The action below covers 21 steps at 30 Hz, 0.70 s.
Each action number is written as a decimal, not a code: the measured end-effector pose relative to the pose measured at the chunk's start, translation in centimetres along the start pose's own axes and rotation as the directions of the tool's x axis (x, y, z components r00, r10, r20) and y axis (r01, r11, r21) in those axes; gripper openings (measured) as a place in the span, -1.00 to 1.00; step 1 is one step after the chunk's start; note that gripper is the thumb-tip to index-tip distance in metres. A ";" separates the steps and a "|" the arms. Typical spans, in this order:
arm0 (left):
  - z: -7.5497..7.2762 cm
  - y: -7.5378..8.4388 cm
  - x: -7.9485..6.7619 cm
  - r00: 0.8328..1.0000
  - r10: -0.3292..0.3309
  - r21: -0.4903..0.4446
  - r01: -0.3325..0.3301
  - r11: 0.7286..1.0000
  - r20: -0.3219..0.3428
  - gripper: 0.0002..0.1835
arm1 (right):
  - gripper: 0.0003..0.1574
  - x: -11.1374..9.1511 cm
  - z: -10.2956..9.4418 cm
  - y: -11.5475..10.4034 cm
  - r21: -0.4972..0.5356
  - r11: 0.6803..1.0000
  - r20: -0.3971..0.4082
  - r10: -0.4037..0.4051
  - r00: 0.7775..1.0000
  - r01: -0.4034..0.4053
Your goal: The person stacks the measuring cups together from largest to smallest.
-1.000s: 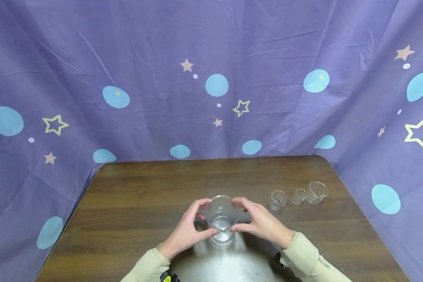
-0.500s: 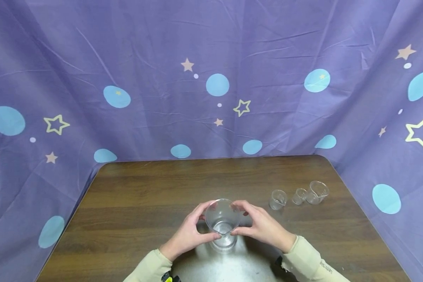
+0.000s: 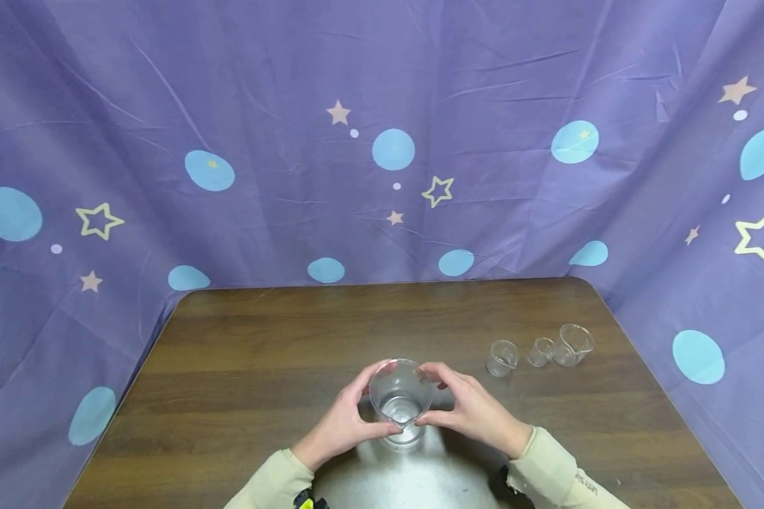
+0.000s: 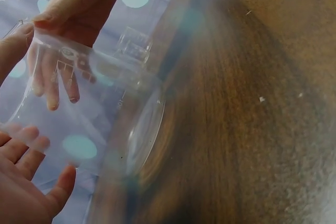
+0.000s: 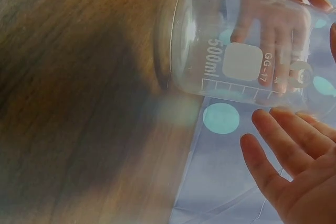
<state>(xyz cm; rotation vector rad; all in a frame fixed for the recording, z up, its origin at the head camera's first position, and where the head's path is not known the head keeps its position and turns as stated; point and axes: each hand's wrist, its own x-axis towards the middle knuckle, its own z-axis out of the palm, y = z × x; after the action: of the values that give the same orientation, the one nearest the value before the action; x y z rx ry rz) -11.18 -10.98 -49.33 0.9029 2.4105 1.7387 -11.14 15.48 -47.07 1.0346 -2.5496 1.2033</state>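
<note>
A large clear glass beaker [image 3: 401, 396], marked 500ml in the right wrist view, stands upright at the near middle of the table, its base right at the tabletop. My left hand [image 3: 344, 424] holds it near the rim from the left, thumb at the front by the spout and fingers around the far side. From the other side my right hand [image 3: 474, 413] grips the same upper part, its thumb close to the left one. Through the transparent wall of the beaker [image 5: 236, 45], the left fingers show in the right wrist view. Nothing is seen inside it.
Three smaller glass beakers stand at the right of the wooden table [image 3: 280, 332]: one by itself [image 3: 501, 359], then a tiny one [image 3: 540, 352] right beside a wider one [image 3: 573, 345]. A purple patterned curtain [image 3: 261, 226] encloses the back and sides.
Both hands and the large beaker have shifted slightly toward me over the last second, mostly in the first half. The grip looks the same, and the small beakers stay in place.
</note>
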 end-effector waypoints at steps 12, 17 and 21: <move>0.4 -0.3 -0.4 1.000 0.011 0.019 -0.011 1.000 -0.006 0.00 | -0.12 -0.3 0.1 -0.1 -0.006 1.000 0.011 -0.003 1.000 0.003; 0.6 -0.3 -0.4 1.000 -0.002 0.028 0.002 1.000 -0.006 0.02 | -0.11 -0.4 0.2 0.0 -0.007 1.000 0.012 -0.005 1.000 0.005; 0.6 -0.1 -0.5 1.000 -0.031 0.005 0.031 1.000 0.005 0.03 | -0.11 -0.6 0.3 0.1 -0.007 1.000 0.016 -0.001 1.000 0.001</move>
<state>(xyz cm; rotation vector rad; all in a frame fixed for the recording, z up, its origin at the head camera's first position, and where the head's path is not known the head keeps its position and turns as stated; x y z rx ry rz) -10.62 -10.69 -49.78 0.8648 2.4139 1.7187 -10.76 15.62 -47.55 1.0489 -2.5630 1.1897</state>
